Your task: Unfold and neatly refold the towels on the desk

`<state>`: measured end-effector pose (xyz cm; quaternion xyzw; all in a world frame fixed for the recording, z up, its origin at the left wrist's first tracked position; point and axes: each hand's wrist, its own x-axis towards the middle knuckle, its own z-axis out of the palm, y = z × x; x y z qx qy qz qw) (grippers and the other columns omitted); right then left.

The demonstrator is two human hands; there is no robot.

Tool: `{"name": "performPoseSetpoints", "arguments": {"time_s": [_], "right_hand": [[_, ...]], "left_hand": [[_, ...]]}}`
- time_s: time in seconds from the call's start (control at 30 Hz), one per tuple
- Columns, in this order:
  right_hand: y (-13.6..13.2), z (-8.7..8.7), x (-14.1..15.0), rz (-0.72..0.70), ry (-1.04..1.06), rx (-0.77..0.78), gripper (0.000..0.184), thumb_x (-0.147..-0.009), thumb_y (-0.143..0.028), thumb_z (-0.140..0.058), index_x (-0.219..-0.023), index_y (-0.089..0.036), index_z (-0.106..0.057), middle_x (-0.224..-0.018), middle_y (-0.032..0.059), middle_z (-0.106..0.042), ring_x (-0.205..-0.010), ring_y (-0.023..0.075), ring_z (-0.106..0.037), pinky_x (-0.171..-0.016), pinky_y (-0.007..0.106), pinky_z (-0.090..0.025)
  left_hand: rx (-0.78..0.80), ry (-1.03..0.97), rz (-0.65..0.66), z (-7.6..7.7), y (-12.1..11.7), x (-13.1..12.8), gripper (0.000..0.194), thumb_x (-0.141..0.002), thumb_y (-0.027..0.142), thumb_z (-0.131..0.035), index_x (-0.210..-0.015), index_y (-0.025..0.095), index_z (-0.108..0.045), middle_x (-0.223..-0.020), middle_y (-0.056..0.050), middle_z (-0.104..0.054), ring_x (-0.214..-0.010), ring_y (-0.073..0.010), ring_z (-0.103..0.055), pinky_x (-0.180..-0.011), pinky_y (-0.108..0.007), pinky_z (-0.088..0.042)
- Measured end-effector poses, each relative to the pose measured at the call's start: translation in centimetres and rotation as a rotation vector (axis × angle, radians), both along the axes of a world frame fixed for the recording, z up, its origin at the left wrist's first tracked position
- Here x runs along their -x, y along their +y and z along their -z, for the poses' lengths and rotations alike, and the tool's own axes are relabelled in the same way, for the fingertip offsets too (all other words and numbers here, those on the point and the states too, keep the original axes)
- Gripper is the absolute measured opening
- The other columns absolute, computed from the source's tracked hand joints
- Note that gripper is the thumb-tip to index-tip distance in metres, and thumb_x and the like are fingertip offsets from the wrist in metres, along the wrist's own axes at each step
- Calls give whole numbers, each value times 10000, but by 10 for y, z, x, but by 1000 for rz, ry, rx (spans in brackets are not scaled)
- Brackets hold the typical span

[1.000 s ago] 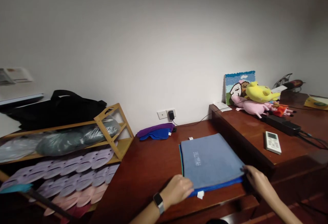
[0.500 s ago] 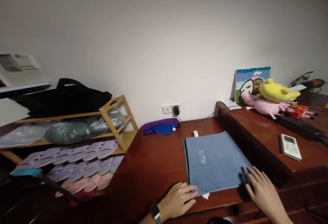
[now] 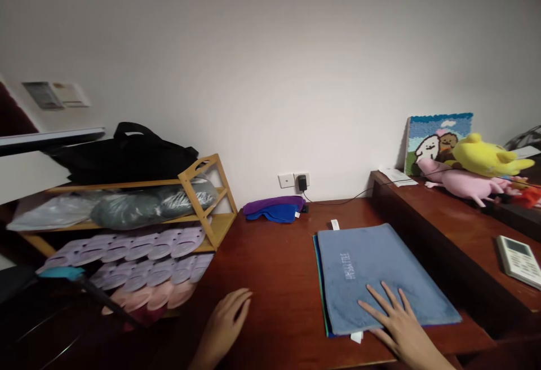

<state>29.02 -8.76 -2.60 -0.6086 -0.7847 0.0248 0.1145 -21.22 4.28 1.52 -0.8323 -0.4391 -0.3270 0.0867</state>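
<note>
A grey-blue towel (image 3: 359, 268), folded flat with small pale lettering, lies on a stack whose green and dark blue edges show along its left side. White tags stick out at the stack's far and near edges. My right hand (image 3: 399, 325) rests on the towel's near part with fingers spread. To the left, my left hand (image 3: 226, 322) is over the brown table (image 3: 270, 268), apart from the stack. It holds nothing that I can see, and its fingers are stretched out with the thumb apart.
Purple and blue cloths (image 3: 274, 209) lie by the wall below a plugged-in charger (image 3: 302, 183). At left stands a wooden rack (image 3: 220, 229) with slippers and a black bag (image 3: 131, 153). A raised ledge on the right holds plush toys (image 3: 460, 181) and a white remote (image 3: 519, 260).
My left hand has left the towel's near left corner and moved left. My right hand has shifted from the right edge onto the towel. The view has turned slightly left.
</note>
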Motion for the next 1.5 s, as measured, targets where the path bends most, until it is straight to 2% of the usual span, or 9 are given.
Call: {"name": "performPoseSetpoints", "arguments": {"time_s": [0.13,0.23,0.33,0.6,0.8,1.03,1.23,1.37,1.5], "right_hand": [[25,4,-2,28,-33,-11,532,-997,-625,-412,-1510,-602,-275,-1649,-67,-308,-1524,406,-215,-1142,778,-219],[55,-1,-6,36,-44,8,523,-994,-647,-391,-1505,-599,-291,-1647,-64,-315,-1525,396,-217,-1150,762,-218],[91,-8,-15,40,-51,37,513,-991,-665,-374,-1496,-591,-324,-1650,-63,-311,-1532,383,-205,-1164,740,-203],[191,-10,-39,83,-99,59,528,-1002,-670,-321,-1515,-548,-339,-1671,-66,-272,-1548,356,-163,-1192,695,-165],[236,-4,-50,161,-126,83,569,-1003,-669,-281,-1545,-501,-319,-1679,-35,-265,-1548,377,-149,-1171,722,-168],[241,-3,-62,124,-151,76,570,-1006,-665,-277,-1552,-500,-297,-1689,-40,-230,-1550,369,-144,-1177,705,-175],[209,-7,-56,88,-166,30,568,-1016,-640,-278,-1563,-492,-257,-1686,-37,-233,-1557,343,-129,-1190,705,-141],[187,-4,-59,94,-172,51,562,-1019,-625,-260,-1562,-481,-275,-1682,-33,-239,-1554,327,-155,-1190,702,-155],[185,-5,-55,131,-179,52,592,-999,-639,-288,-1557,-446,-335,-1665,-7,-295,-1535,348,-226,-1158,723,-229]], "left_hand": [[52,-100,-202,8,7,95,409,-962,540,-449,-979,268,-754,-1024,-35,-796,-959,-239,-753,-881,-365,-620],[130,-138,-351,10,8,134,435,-928,578,-437,-946,279,-752,-1000,-18,-798,-944,-242,-754,-880,-355,-619],[145,-130,-397,14,9,141,454,-925,580,-421,-950,274,-756,-1013,-16,-799,-960,-240,-755,-891,-345,-616],[40,77,-275,40,8,134,463,-970,530,-399,-1002,274,-783,-1066,-31,-799,-987,-246,-760,-892,-369,-629],[91,141,-310,42,3,139,435,-958,443,-393,-1026,275,-789,-1102,-30,-794,-1028,-242,-750,-901,-354,-626],[54,156,-303,45,2,140,418,-974,428,-402,-1063,260,-774,-1120,-33,-788,-1020,-245,-752,-903,-367,-624],[92,115,-289,43,2,137,449,-987,472,-382,-1022,271,-782,-1093,-40,-793,-1014,-243,-749,-913,-360,-615],[51,105,-279,37,-1,128,459,-1002,468,-368,-1010,257,-776,-1071,-50,-794,-992,-245,-752,-902,-373,-611],[16,68,-274,28,-11,113,409,-1016,404,-382,-1025,241,-757,-1070,-65,-788,-981,-241,-744,-897,-385,-599]]}}
